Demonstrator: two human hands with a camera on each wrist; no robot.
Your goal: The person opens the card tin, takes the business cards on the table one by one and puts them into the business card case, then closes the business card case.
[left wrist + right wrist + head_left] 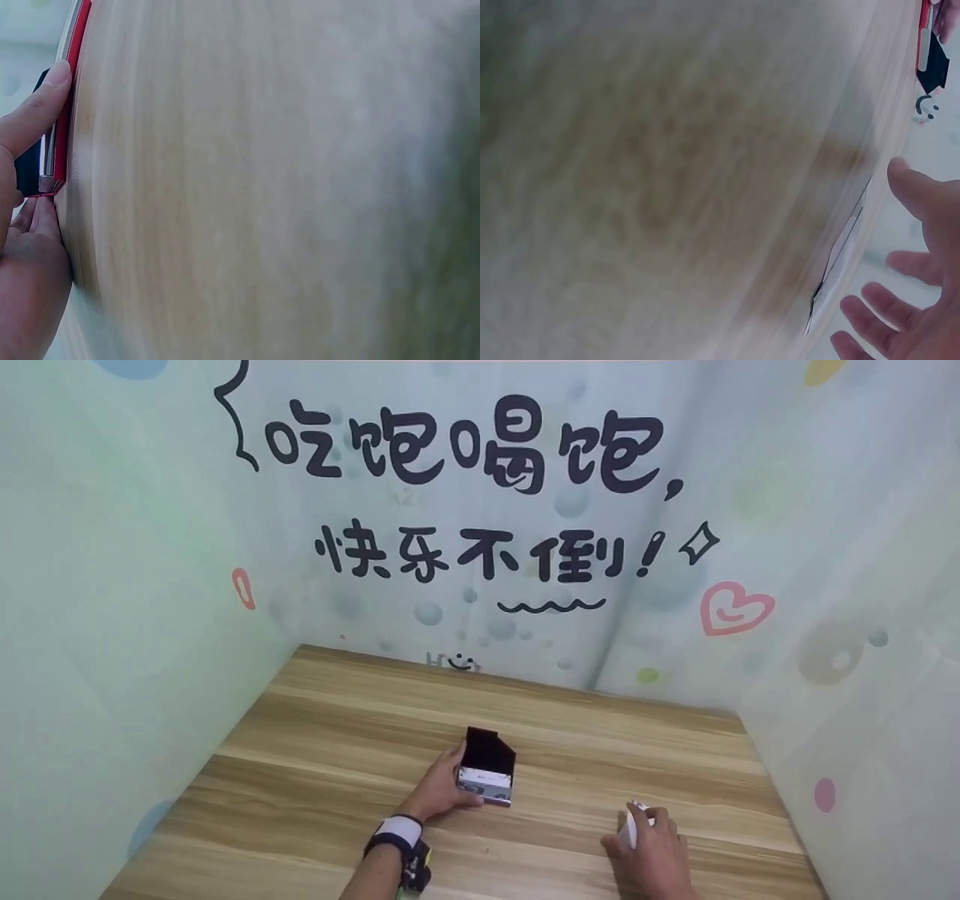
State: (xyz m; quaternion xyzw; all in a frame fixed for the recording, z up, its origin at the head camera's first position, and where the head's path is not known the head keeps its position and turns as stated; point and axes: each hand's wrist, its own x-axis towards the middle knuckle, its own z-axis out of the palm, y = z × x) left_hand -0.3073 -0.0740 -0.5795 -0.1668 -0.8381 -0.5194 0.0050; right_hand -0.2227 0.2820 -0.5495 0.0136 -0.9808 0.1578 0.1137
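Observation:
My left hand (437, 789) grips a small box (486, 793) on the table, with the thumb on its near edge and the other fingers at its left side. A black panel or dark inside shows at the box's far part, and a white and grey printed band at its near part. Its red lower edge (63, 135) shows in the left wrist view. Over at the right, my right hand (656, 847) has its thumb and fingers spread above thin white cards or papers (838, 266) lying on the wood. Its fingers appear apart from them in the right wrist view.
Both hands are over a wood-grain table (337, 720). Printed fabric walls (480, 510) close it in at the back and both sides. A dark device (415, 870) is strapped below the left wrist's white band (399, 831).

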